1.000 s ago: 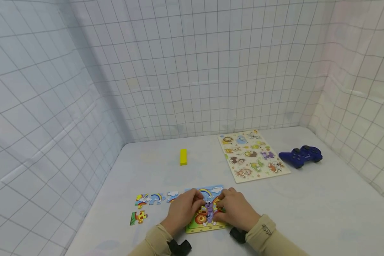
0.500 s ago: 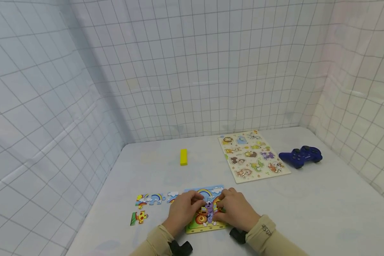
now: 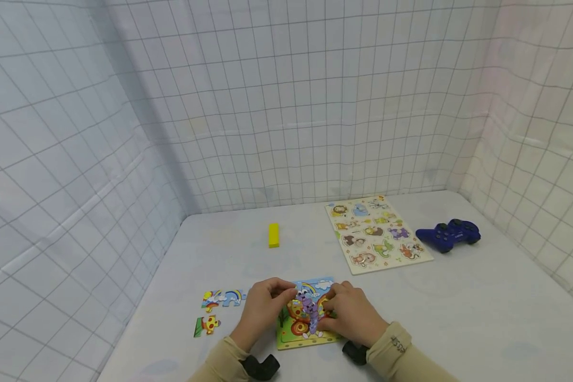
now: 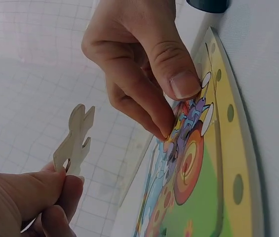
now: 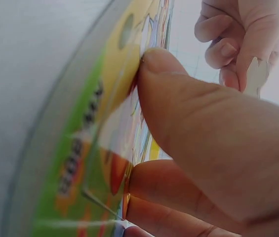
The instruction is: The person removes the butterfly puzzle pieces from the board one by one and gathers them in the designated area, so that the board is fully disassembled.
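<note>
My left hand (image 3: 259, 310) pinches a puzzle piece (image 4: 74, 140) between thumb and fingers. The piece is tilted up off the board; its pale wooden side shows in the left wrist view and purple colouring in the head view. Below lies a colourful puzzle board (image 3: 298, 342) with a rainbow, a purple figure and a yellow dotted border. My right hand (image 3: 353, 313) rests on the board's right part, thumb and fingers spread with the tips touching its surface; the right wrist view shows the thumb (image 5: 161, 64) against it. What lies under those fingertips is partly hidden.
Left of the board lie a rainbow piece (image 3: 232, 297), a sun piece (image 3: 211, 300) and a yellow-and-green piece (image 3: 207, 325). Farther back are a yellow block (image 3: 274, 235), an animal puzzle board (image 3: 377, 233) and a blue game controller (image 3: 449, 234). Grid-patterned cloth walls (image 3: 277, 106) surround the table.
My left hand has moved up and left with the puzzle piece, lifting it from the board. It now covers the cloud piece on the table. My right hand stays in place.
</note>
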`<state>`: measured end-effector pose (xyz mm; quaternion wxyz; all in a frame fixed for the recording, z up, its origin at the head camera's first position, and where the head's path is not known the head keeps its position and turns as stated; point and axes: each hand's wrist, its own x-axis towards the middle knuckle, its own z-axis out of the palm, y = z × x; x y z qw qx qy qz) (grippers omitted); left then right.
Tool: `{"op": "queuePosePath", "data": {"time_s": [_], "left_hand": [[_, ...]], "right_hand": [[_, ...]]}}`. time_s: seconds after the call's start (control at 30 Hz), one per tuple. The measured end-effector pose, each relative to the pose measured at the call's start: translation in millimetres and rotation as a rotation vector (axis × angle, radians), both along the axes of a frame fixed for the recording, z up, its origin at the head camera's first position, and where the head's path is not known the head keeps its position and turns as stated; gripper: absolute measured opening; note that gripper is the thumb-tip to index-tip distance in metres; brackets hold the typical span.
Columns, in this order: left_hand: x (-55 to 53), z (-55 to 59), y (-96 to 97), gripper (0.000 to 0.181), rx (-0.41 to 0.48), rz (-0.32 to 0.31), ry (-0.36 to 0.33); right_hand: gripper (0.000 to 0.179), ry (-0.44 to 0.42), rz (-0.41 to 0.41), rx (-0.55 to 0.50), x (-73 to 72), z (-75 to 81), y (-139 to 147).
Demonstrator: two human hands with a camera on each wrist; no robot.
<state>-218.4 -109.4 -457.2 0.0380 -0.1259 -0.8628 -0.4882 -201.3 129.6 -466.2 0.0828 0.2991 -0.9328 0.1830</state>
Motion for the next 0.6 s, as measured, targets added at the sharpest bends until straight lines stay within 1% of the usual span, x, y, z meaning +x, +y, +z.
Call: {"op": "queuePosePath", "data": {"time_s": [0.13,0.3,0.4,0.5,0.53,0.6], "left_hand": [[2.7,3.1,-0.9,0.014,0.005,-0.002,-0.003],[7.0,6.0,-11.3,0.013,0.003,0.029,-0.013],[8.6,5.7,-25.7,0.012,0.000,0.061,-0.007],[10.6,5.4,-46.4,0.011,-0.002,0.088,-0.010],[11.5,5.5,-55.0,0.012,-0.005,0.104,-0.008],[13.8,6.5,-74.2,0.013,-0.004,0.159,-0.013]], "right_hand": [[0.033,0.006,0.004,0.001,-0.2,-0.1,-0.1],[0.033,0.007,0.009,-0.003,-0.6,-0.6,-1.3],[0.033,-0.002,0.016,-0.015,-0.6,-1.5,-1.4],[0.033,-0.013,0.014,-0.015,-0.5,-2.5,-0.5],[0.033,-0.016,0.012,-0.015,-0.7,-2.7,0.0],[0.034,-0.021,0.010,-0.011,-1.1,-2.7,1.1]]}}
